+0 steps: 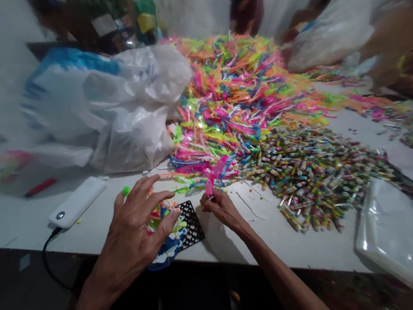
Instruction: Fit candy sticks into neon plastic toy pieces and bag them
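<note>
My right hand (225, 210) pinches a bright pink plastic piece (213, 174), shaped somewhat like a propeller or a ribbon, and holds it up over the table's near part. My left hand (136, 225) is spread, palm down, over a cluster of small colourful plastic pieces (169, 244) in blue, white, green and orange. Its fingers partly hide them, and I cannot tell whether they touch any. Partly under this cluster lies a black grid-like tray (191, 224), between my two hands.
A big heap of neon plastic strips (237, 93) covers the table's middle. To its right lies a pile of small printed tubes (313, 169). White plastic bags (129, 113), a white power bank (77, 201) with a black cable and a clear plastic packet (389, 230) surround them. Another person (246, 5) is behind.
</note>
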{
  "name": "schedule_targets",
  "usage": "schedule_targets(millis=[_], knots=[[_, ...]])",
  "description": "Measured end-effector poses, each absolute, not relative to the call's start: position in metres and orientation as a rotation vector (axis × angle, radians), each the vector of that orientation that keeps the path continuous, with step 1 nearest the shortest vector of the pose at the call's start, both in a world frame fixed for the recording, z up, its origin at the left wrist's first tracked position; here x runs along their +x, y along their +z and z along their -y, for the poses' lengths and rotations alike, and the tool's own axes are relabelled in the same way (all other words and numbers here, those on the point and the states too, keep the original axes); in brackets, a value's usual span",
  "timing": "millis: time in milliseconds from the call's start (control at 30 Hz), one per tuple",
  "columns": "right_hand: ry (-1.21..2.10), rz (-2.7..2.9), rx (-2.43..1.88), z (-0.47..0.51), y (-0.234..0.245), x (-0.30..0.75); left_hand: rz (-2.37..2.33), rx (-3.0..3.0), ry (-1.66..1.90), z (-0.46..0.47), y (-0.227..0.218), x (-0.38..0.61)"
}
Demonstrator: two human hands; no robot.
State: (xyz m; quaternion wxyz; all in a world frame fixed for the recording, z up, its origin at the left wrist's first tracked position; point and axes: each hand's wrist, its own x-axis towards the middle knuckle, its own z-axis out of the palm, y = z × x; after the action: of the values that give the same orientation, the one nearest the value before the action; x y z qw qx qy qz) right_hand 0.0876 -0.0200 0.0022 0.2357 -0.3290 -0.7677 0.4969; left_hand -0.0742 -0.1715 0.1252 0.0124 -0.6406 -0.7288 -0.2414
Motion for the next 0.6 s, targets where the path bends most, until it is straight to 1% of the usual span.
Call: schedule_targets(millis=[67, 133, 167, 233, 300, 367, 600], knots=[[1.116, 2.258, -1.015, 0.019, 0.009, 0.107, 2.248, -1.940, -0.801, 0.168, 0.124, -0.073], [1.000, 2.353, -1.053, 0.021, 0.013, 0.117, 2.229, -1.911, -0.919, 0.167, 0.122, -0.072], [1.024, 2.359, -1.042, 0.022, 0.013, 0.118, 2.230, -1.910, -0.983, 0.167, 0.122, -0.072], [1.215, 2.278, -0.988, 0.028, 0.009, 0.112, 2.246, -1.915, -1.071, 0.168, 0.122, -0.072], [1.452, 2.128, -0.924, 0.034, 0.003, 0.099, 2.274, -1.932, -1.087, 0.169, 0.124, -0.073], [1.612, 2.017, -0.868, 0.042, -0.003, 0.086, 2.292, -1.962, -1.081, 0.170, 0.126, -0.073], [1.743, 2.013, -0.829, 0.052, -0.003, 0.078, 2.294, -1.978, -1.108, 0.169, 0.129, -0.071]])
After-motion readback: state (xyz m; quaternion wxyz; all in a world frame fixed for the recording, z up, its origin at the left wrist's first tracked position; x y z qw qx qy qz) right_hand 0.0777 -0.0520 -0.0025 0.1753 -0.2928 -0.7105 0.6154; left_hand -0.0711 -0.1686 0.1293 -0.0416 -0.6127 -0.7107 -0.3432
